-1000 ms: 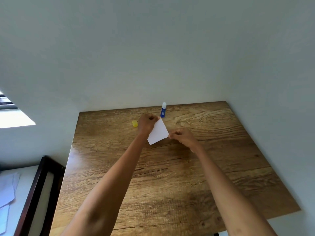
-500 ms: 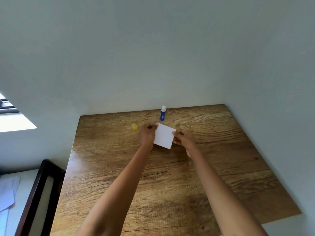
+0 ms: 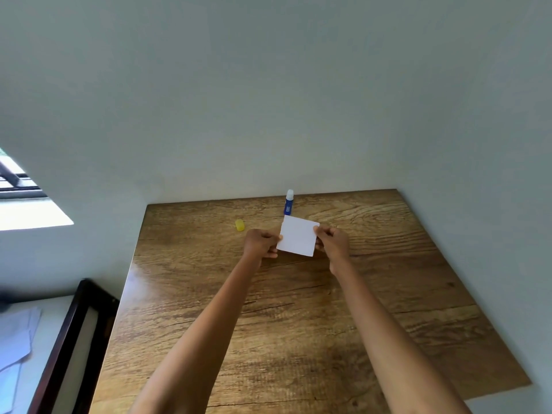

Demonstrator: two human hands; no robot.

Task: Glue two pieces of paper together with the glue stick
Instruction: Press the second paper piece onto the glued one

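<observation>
A small white square of paper (image 3: 298,236) is held just above the wooden table (image 3: 298,324), near its far middle. My left hand (image 3: 259,244) pinches its left edge and my right hand (image 3: 332,242) pinches its right edge. I cannot tell whether it is one sheet or two pressed together. A blue glue stick (image 3: 288,202) with its white tip bare stands upright just behind the paper, near the wall. Its yellow cap (image 3: 239,225) lies on the table to the left of my left hand.
Pale walls close the table in at the back and on the right. A dark wooden frame (image 3: 68,339) stands beside the table's left edge, with loose white sheets (image 3: 15,339) on a pale surface beyond it. A window (image 3: 18,186) is at far left.
The paper has turned from a tilted, corner-up pose to nearly flat and square-on. Both hands shifted to grip its opposite side edges, and the right hand came up level with the left.
</observation>
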